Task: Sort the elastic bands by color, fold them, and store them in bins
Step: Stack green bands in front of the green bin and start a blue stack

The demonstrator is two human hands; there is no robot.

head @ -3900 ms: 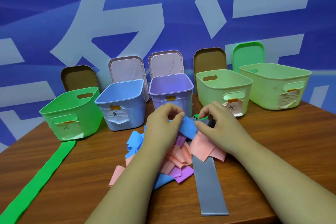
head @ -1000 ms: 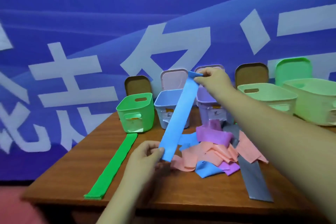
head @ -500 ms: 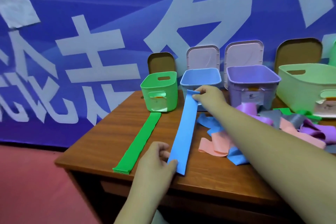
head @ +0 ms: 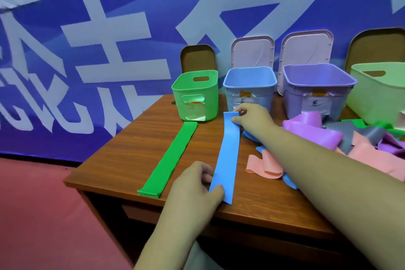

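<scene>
Blue band (head: 226,155) lies stretched on the table (head: 131,160). Your left hand (head: 197,184) pinches its 6 o'clock end; your right hand (head: 252,116) pinches the 12 o'clock end.

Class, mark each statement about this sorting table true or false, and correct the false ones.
1. The left hand pinches the blue band at its near end, the right hand at its far end. True.
2. The green band is inside the green bin. False: it lies flat on the table before that bin.
3. The purple bin stands left of the blue bin. False: it stands right of it.
4. Loose pink bands lie right of the blue band. True.
</scene>
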